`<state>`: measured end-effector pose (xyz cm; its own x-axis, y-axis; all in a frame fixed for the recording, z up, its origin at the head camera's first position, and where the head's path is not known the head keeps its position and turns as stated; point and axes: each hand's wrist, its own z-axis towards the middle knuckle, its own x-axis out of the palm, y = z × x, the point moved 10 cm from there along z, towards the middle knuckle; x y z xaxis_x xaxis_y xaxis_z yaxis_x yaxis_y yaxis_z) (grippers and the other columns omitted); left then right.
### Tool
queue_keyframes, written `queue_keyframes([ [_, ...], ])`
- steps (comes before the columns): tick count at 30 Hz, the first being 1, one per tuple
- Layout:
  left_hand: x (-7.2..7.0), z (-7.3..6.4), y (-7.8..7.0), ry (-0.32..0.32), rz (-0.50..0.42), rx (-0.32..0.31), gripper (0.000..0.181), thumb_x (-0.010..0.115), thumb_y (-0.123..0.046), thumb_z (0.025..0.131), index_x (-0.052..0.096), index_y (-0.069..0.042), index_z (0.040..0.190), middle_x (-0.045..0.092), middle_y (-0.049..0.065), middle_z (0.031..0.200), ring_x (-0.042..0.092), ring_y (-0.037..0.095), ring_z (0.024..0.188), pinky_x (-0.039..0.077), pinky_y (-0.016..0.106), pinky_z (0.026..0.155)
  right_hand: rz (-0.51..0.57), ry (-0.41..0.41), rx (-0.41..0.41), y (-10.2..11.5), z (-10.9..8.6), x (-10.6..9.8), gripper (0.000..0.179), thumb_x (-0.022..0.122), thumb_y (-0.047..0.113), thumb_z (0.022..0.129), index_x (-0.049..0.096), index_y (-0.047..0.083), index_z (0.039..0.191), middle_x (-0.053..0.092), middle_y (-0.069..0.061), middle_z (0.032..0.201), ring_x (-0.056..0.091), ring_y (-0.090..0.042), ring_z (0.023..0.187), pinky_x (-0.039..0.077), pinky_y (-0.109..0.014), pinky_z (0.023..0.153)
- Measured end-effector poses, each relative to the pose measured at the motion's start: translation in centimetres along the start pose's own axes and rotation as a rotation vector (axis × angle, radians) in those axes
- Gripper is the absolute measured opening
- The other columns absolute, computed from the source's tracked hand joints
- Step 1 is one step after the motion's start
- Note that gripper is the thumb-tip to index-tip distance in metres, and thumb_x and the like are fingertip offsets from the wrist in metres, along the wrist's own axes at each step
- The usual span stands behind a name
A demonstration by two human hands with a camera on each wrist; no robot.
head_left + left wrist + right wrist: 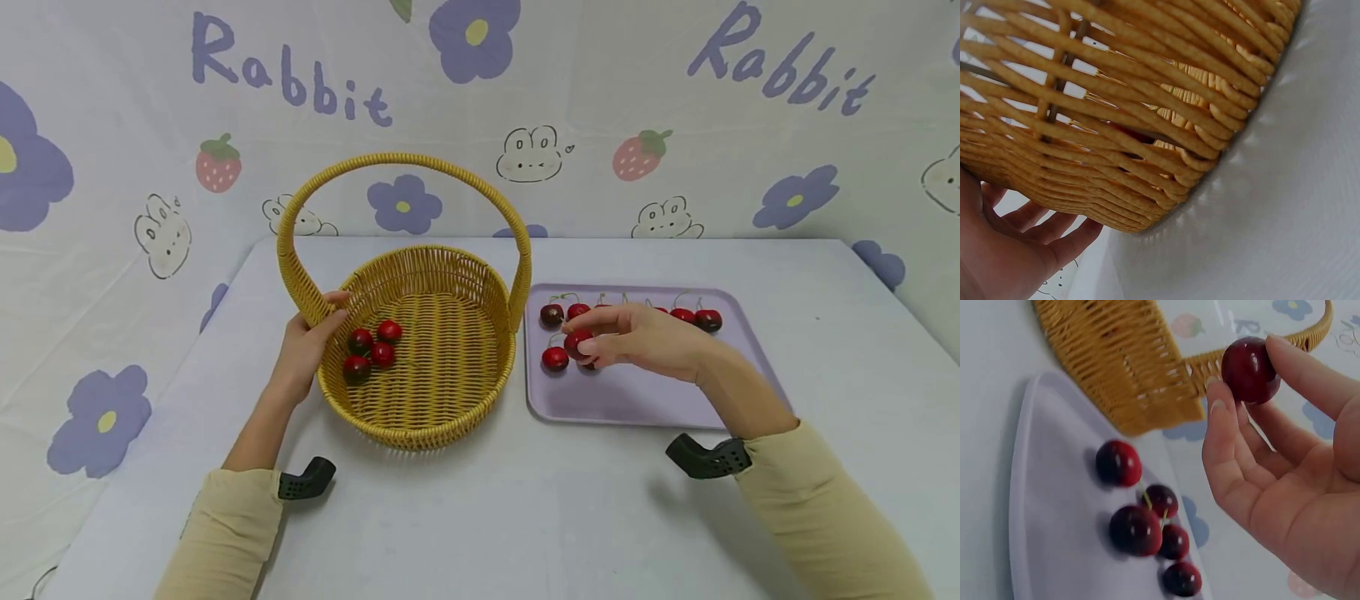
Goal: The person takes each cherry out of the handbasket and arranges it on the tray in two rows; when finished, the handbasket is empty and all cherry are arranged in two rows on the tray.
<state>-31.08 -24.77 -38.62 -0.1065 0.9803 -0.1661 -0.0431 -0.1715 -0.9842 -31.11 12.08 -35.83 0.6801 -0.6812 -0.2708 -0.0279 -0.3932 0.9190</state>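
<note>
A yellow wicker basket point(420, 437) with a tall arched handle stands left of centre. Several dark red cherries point(382, 355) lie inside it, toward its left side. My left hand point(306, 342) grips the basket's left rim by the foot of the handle; in the left wrist view its fingers point(1075, 240) bear on the woven wall. Above the tray's left part, my right hand point(645, 342) pinches a cherry point(1250, 370) between thumb and fingertips. Below it, on the lilac tray point(652, 408), sit several cherries with stems point(555, 359), some hidden behind the hand.
The tray stands just right of the basket on a white table point(480, 517). Behind the table hangs a white cloth point(585, 83) printed with rabbits, flowers and strawberries. The basket's handle point(405, 158) arches high above its bowl.
</note>
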Motion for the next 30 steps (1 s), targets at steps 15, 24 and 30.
queue_keyframes([
  [15, 0.0, 0.0, 0.1, -0.004, -0.01, -0.005, 0.042, 0.046, -0.02, 0.101, 0.044, 0.0, 0.138, 0.04, 0.017, 0.141, 0.038, 0.027, 0.127, 0.028, 0.043, 0.105, 0.04, -0.208, 0.142, -5.2, -1.6, -4.6, 0.051, 0.07, 0.021, 0.088, 0.048, -0.008, 0.125, 0.058, -0.015, 0.112, 0.062, -0.025, 0.098, 0.05, -0.031, 0.084],
  [24, 0.0, 0.0, 0.2, -0.007, -0.008, -0.021, 0.042, 0.046, -0.02, 0.101, 0.044, -0.001, 0.138, 0.04, 0.017, 0.142, 0.038, 0.027, 0.128, 0.028, 0.043, 0.105, -0.056, -0.29, 0.197, -7.2, -0.9, -5.7, 0.049, 0.072, 0.025, 0.087, 0.055, -0.008, 0.119, 0.064, -0.013, 0.102, 0.065, -0.02, 0.085, 0.052, -0.031, 0.078],
  [30, 0.0, 0.0, 0.1, -0.003, -0.01, -0.011, 0.042, 0.046, -0.02, 0.101, 0.044, 0.0, 0.139, 0.04, 0.017, 0.142, 0.038, 0.027, 0.128, 0.028, 0.043, 0.105, -0.099, -0.311, 0.207, -7.3, -0.7, -5.6, 0.047, 0.071, 0.024, 0.087, 0.057, -0.009, 0.118, 0.064, -0.012, 0.101, 0.064, -0.019, 0.082, 0.053, -0.029, 0.075],
])
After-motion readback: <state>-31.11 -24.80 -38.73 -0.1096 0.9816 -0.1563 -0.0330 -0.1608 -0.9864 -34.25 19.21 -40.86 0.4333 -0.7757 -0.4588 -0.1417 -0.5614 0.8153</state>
